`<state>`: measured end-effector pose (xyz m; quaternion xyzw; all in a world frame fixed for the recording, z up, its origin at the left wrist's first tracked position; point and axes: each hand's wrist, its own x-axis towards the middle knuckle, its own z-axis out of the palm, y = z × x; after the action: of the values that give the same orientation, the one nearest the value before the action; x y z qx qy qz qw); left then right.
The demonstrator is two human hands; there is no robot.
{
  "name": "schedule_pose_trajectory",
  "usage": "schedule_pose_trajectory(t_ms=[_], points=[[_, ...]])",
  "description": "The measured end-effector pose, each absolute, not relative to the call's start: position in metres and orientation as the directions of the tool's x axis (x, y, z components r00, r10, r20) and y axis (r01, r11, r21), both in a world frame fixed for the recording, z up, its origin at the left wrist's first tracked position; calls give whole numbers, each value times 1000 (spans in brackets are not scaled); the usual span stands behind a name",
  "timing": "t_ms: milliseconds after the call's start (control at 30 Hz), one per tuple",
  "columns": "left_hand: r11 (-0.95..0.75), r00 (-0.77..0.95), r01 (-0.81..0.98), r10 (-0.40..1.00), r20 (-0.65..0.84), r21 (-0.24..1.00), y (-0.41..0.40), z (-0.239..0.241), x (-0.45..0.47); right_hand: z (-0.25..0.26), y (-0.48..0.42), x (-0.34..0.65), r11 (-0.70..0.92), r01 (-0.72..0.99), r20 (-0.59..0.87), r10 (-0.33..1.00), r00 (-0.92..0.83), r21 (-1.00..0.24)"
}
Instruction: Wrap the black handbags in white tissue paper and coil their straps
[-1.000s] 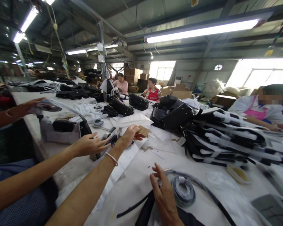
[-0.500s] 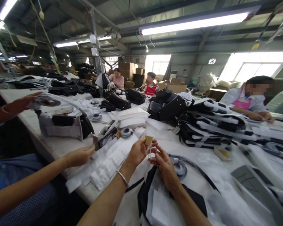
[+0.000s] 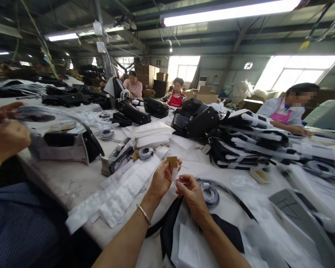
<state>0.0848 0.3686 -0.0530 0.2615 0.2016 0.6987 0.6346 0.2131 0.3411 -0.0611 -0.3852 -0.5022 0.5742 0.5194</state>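
Note:
My left hand (image 3: 159,181) pinches a small brown hang tag (image 3: 172,161) between thumb and fingers. A narrow white label (image 3: 174,174) hangs below that tag, with thin string around it. At the label's lower end, the thumb and fingers of my right hand (image 3: 194,197) are closed; the exact grip is partly hidden. Beneath both hands lies a black bag (image 3: 169,227) with white paper (image 3: 191,247) on it. A wrapped coil of strap (image 3: 211,195) rests just beyond my right hand.
To the left, a co-worker's hands (image 3: 9,136) hold a wrapped strap over a paper-wrapped bag (image 3: 64,149). Black bags (image 3: 201,121) and a stack of packed bags (image 3: 245,145) stand ahead. A grey box (image 3: 298,219) and a small tub (image 3: 259,175) are on the right.
My right hand has closed in on the white label, which now shows flat below the brown tag. The co-worker's lower hand has moved up to the strap. The view has shifted slightly.

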Motion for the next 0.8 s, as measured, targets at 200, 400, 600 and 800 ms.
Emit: schedule_pose_trajectory(t_ms=[200, 400, 600, 800], points=[[-83, -29, -774, 995, 96, 628, 369, -56, 82, -58, 340, 216, 42, -149, 75, 973, -219, -988], [-56, -74, -757, 997, 0, 651, 377, -61, 68, -57, 342, 223, -26, -255, 28, 978, -208, -966], [-92, -142, -672, 990, -7, 735, 378, -57, 57, -51, 340, 225, -35, -306, 14, 987, -157, -952], [-357, -391, -244, 887, 246, 902, 368, -53, 64, -46, 341, 227, -19, -328, 18, 994, -109, -945]])
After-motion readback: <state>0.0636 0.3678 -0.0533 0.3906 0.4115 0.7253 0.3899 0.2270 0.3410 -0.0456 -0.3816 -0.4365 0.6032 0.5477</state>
